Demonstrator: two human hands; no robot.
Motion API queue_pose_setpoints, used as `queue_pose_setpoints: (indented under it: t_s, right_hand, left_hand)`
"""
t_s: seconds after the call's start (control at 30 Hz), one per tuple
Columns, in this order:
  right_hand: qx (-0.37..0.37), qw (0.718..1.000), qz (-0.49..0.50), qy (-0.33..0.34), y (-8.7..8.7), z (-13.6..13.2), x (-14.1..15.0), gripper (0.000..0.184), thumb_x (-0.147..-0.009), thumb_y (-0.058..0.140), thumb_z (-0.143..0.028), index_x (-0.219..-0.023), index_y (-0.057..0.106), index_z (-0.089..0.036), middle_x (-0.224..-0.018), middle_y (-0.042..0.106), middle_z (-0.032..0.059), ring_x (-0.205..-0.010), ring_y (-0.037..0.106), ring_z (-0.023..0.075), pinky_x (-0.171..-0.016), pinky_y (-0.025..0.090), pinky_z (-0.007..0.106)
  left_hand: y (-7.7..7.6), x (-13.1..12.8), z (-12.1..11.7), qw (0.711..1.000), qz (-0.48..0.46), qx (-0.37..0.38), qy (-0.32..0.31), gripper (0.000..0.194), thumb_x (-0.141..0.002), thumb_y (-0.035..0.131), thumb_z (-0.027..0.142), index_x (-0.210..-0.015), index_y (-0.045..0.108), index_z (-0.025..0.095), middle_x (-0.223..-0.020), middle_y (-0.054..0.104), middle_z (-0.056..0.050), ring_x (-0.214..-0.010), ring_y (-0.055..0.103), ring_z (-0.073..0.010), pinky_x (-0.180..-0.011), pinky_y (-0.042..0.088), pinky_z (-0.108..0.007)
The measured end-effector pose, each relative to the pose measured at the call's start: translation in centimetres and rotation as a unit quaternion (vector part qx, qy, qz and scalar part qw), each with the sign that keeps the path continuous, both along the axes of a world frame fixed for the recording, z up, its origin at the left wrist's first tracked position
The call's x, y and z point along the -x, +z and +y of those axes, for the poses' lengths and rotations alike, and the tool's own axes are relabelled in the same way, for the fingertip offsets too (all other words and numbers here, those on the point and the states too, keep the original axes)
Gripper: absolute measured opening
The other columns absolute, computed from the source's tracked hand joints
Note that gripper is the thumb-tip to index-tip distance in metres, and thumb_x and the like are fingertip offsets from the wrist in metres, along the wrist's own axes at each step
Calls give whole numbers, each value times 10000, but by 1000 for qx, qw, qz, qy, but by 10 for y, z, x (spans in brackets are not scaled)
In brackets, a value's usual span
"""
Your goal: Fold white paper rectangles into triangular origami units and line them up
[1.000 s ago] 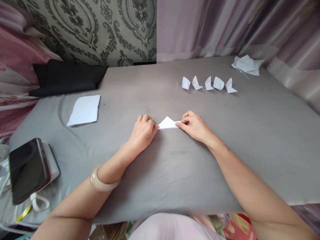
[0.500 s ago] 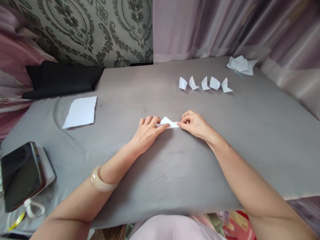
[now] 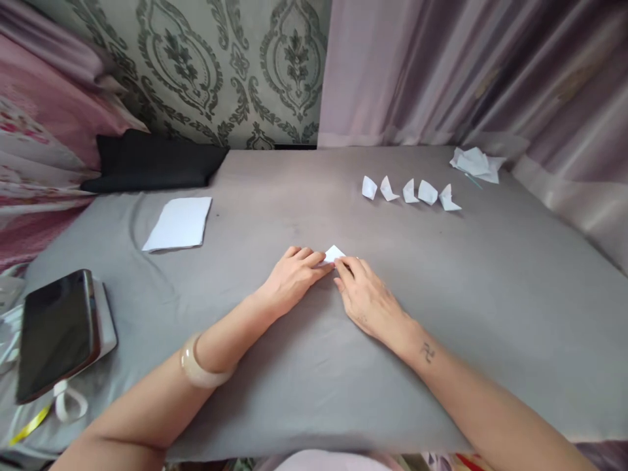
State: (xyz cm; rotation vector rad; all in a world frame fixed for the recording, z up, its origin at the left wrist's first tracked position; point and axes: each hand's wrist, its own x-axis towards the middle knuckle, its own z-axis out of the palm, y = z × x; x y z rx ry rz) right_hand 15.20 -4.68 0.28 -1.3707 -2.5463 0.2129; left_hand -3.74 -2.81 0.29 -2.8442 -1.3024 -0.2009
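Observation:
A small white folded paper point(image 3: 334, 252) lies on the grey cloth in front of me, its pointed peak facing away. My left hand point(image 3: 293, 277) holds its left part down, thumb along the near edge and fingers curled over the far side. My right hand point(image 3: 369, 294) lies over the right part, fingers stretched and tips pressing on the paper beside my left thumb. Its own thumb is apart from the fingers, on the cloth side. Both hands hide most of the paper's lower strip.
Several folded white paper pieces point(image 3: 427, 192) stand in a row at the back right, near a pile of papers point(image 3: 475, 163). On the left lie a white paper stack point(image 3: 180, 224), a black cloth point(image 3: 157, 161) and a dark-screened device point(image 3: 59, 333).
My right hand has moved left from the strip's right end onto the paper close to my left thumb, its pinch loosened. My left hand keeps its hold. The camera view has shifted.

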Motion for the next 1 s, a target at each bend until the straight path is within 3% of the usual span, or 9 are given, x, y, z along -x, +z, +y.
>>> queue_pose_setpoints:
  t_s: [0.3, 0.43, 0.6, 0.7, 0.83, 1.0]
  right_hand:
    - [-25, 998, -62, 0, 1, 2, 9, 459, -949, 348, -435, -1378, 462, -318, -1138, 536, 150, -946, 477, 284, -743, 471, 399]
    - [-20, 998, -52, 1, 2, 3, 10, 462, -951, 342, -439, -1375, 471, -307, -1130, 536, 148, -967, 468, 280, -784, 455, 403]
    - [-10, 999, -53, 2, 5, 5, 8, 453, -958, 319, -433, -1330, 523, -271, -1128, 545, 147, -961, 483, 278, -794, 453, 408]
    - [2, 999, -38, -2, 5, 5, 4, 462, -968, 295, -424, -1310, 541, -233, -1155, 552, 142, -995, 498, 271, -808, 465, 396]
    - [-17, 999, -32, -5, 4, 4, -2, 438, -968, 328, -358, -1291, 554, -169, -1162, 575, 138, -1011, 515, 259, -823, 472, 381]
    - [-52, 996, -57, -42, 6, 4, -13, 417, -968, 311, -317, -1176, 627, -142, -1041, 618, 131, -916, 554, 246, -688, 473, 353]
  left_hand:
    - [2, 31, -22, 996, 2, 13, 86, 416, -856, 379, 50, -1198, 582, 169, -1209, 617, -92, -1056, 559, -235, -799, 473, -343]
    - [-1, 28, -21, 991, -75, -15, 105, 415, -821, 360, 14, -1107, 621, 164, -1193, 631, -98, -1093, 570, -236, -882, 494, -366]
    - [-7, 11, -19, 990, -135, -6, 34, 418, -940, 364, 166, -1352, 423, 124, -1298, 577, -132, -1194, 541, -219, -994, 462, -368]
    - [-11, 6, -21, 991, -129, -1, 35, 391, -970, 373, 285, -1323, 465, 146, -1302, 585, -122, -1216, 535, -226, -1026, 447, -392]
    - [-14, 8, -23, 991, -125, -3, 38, 372, -977, 357, 308, -1270, 533, 161, -1313, 580, -109, -1235, 522, -220, -1042, 438, -388]
    - [-10, 6, -24, 991, -125, -7, 46, 349, -981, 340, 302, -1207, 573, 173, -1269, 610, -95, -1196, 548, -206, -1007, 456, -359]
